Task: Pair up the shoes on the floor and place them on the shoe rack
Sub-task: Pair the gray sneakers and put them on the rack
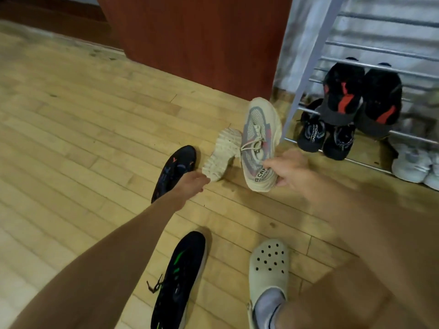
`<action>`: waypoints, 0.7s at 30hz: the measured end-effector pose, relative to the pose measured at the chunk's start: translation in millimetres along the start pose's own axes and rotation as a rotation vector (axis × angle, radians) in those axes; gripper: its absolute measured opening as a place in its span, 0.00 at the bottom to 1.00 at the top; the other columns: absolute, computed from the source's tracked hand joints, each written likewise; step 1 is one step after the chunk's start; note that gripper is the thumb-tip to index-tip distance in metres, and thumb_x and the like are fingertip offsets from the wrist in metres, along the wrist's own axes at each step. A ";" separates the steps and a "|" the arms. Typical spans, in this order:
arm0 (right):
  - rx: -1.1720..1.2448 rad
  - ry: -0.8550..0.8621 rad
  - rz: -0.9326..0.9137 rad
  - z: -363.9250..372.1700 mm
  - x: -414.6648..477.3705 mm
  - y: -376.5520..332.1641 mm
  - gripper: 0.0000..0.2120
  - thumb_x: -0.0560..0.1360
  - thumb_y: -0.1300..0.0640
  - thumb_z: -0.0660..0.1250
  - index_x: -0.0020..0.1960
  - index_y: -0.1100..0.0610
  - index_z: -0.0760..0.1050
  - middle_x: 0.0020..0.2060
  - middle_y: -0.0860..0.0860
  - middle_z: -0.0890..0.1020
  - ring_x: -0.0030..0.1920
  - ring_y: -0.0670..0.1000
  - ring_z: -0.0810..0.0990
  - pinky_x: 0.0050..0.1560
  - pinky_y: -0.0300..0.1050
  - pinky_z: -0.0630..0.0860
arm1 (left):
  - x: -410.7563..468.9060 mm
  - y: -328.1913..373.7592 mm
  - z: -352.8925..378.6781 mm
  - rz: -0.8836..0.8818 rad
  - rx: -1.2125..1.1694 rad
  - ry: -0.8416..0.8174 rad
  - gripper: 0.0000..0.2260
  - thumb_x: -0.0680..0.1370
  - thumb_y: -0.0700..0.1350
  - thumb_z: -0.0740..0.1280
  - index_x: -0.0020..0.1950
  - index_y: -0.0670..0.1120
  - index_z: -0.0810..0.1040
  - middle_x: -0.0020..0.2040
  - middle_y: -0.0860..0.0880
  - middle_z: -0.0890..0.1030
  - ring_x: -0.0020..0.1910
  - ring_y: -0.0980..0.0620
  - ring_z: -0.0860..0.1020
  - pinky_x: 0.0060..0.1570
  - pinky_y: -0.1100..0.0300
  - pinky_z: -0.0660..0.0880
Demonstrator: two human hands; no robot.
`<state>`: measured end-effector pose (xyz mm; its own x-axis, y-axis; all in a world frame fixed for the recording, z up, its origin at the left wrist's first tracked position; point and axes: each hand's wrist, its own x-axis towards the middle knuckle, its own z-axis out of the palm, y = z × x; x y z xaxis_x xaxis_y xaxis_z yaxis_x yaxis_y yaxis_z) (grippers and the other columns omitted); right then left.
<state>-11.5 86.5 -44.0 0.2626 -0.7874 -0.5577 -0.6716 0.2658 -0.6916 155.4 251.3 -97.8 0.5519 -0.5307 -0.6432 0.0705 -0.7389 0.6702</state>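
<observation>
Right hand: the right hand [291, 168] is closed on the heel end of a beige sneaker [260, 141], fingers wrapped round its collar, and holds it off the floor.
Left hand: the left hand [191, 184] reaches down with fingers curled at the heel end of a second beige sneaker [222, 154]; its fingertips touch the sole edge, but whether they grip it cannot be told.
Held sneaker, direction: upper faces the camera, toe points up and away from the right hand, long axis running from the hand toward the rack post.
Second sneaker, direction: it lies on its side on the floor with the tread showing, just left of the held one and touching it, toe pointing away from the left hand.
Beige sneakers: two.
Dark shoes on the floor: two, one [175, 169] partly under the left hand, one with green marks [183, 276] nearer the camera below the left forearm.
Shoe rack: the shoe rack [316, 53] stands right of the right hand.
Shoes on the rack: two black-and-red shoes [361, 93], two black sneakers [325, 136] below them, and whitish shoes [413, 162] lowest, their number unclear.
Worn footwear: one pale clog [268, 269] on a foot, below the right hand.
</observation>
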 end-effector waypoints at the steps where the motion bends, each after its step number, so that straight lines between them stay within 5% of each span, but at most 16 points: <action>1: 0.018 0.030 0.014 -8.2 8.4 2.5 0.11 0.66 0.59 0.78 0.41 0.60 0.77 0.47 0.59 0.83 0.45 0.58 0.83 0.43 0.54 0.83 | 12.1 -0.2 3.0 -0.013 0.024 0.018 0.18 0.78 0.47 0.65 0.66 0.42 0.73 0.60 0.47 0.76 0.56 0.48 0.77 0.56 0.55 0.72; 4: -0.015 0.086 0.032 -38.1 33.0 11.0 0.12 0.67 0.59 0.77 0.47 0.63 0.80 0.44 0.58 0.84 0.43 0.58 0.84 0.42 0.50 0.83 | 49.8 2.5 11.7 -0.057 0.080 0.079 0.18 0.77 0.45 0.67 0.66 0.41 0.73 0.64 0.43 0.76 0.61 0.44 0.76 0.63 0.50 0.72; 8: -0.229 0.144 0.002 -71.1 61.2 29.2 0.15 0.66 0.57 0.77 0.50 0.62 0.83 0.46 0.58 0.85 0.46 0.59 0.84 0.50 0.56 0.82 | 91.6 3.9 29.4 -0.130 0.098 0.162 0.26 0.77 0.48 0.64 0.74 0.43 0.63 0.69 0.42 0.70 0.65 0.40 0.72 0.58 0.49 0.72; 13: -0.334 0.113 0.008 -76.2 78.4 56.2 0.14 0.64 0.56 0.77 0.49 0.58 0.85 0.44 0.57 0.85 0.45 0.57 0.84 0.48 0.51 0.82 | 123.3 -9.1 60.6 -0.285 -0.287 0.182 0.28 0.78 0.47 0.65 0.75 0.43 0.59 0.67 0.44 0.71 0.61 0.44 0.73 0.60 0.49 0.72; 16: -0.332 0.074 0.024 -71.2 86.5 69.1 0.14 0.64 0.57 0.77 0.49 0.56 0.85 0.44 0.55 0.86 0.44 0.54 0.84 0.49 0.53 0.83 | 133.5 -9.3 67.2 -0.302 -0.347 0.303 0.27 0.75 0.48 0.69 0.71 0.40 0.66 0.49 0.45 0.76 0.42 0.50 0.77 0.40 0.56 0.75; 18: -0.344 0.054 0.016 -67.3 89.0 71.2 0.13 0.63 0.57 0.77 0.48 0.57 0.85 0.43 0.54 0.86 0.43 0.54 0.84 0.48 0.53 0.83 | 135.7 -12.7 69.9 -0.318 -0.338 0.300 0.29 0.73 0.47 0.72 0.69 0.38 0.68 0.48 0.44 0.76 0.43 0.50 0.78 0.35 0.59 0.71; 21: -0.360 0.018 0.003 -61.8 88.3 69.1 0.13 0.63 0.57 0.78 0.47 0.57 0.84 0.43 0.53 0.86 0.44 0.53 0.84 0.48 0.53 0.83 | 126.9 -11.1 75.9 -0.278 -0.301 0.183 0.34 0.71 0.45 0.75 0.73 0.40 0.65 0.57 0.46 0.74 0.53 0.46 0.76 0.47 0.56 0.75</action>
<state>-77.5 1.0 -112.7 0.2502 -0.7975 -0.5490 -0.8744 0.0574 -0.4818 161.6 160.6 -215.1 0.6142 -0.2267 -0.7559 0.4603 -0.6751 0.5765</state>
